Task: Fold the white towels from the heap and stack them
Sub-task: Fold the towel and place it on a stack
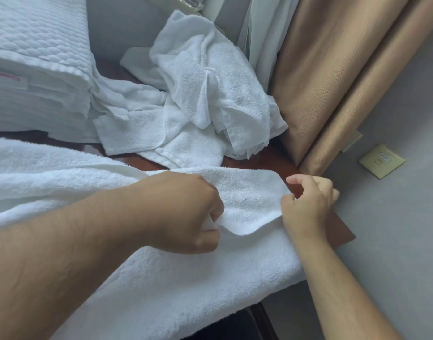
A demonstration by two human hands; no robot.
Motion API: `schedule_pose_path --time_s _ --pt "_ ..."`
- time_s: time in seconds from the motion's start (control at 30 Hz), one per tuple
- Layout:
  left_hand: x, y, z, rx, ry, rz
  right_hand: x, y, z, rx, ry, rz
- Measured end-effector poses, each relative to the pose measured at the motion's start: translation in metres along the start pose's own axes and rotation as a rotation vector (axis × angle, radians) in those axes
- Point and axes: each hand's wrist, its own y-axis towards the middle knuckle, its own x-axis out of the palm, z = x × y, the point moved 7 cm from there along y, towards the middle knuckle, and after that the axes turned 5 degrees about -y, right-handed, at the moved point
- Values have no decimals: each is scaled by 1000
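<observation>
On table, near edge: towel spread, long axis left-right, right end doubled back. Left hand fisted round fold mid-towel; right hand pinches right end, fingers curled. Heap behind both hands; stack far left.

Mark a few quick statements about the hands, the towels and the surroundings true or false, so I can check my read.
1. The left hand and the right hand both grip the large white terry towel spread on the brown wooden table. True.
2. No unfolded towels remain. False: a heap of crumpled white towels lies beyond the spread towel.
3. The stack of folded white quilted linens sits far left. True.
4. A curtain hangs on the left. False: the beige curtain hangs on the right.
</observation>
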Motion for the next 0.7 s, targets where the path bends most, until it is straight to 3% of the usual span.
schedule_pose_path --time_s 0.07,0.2,0.27,0.7 --pt "1 0 0 3 3 -1 6 8 -16 -55 -54 -112" --pt "4 0 0 7 -26 -29 54 0 -27 55 -108 -646" --pt "4 0 1 29 -41 -18 74 -13 -22 96 -174 -799" --pt "5 8 -10 94 59 90 93 -4 -19 77 -279 -785"
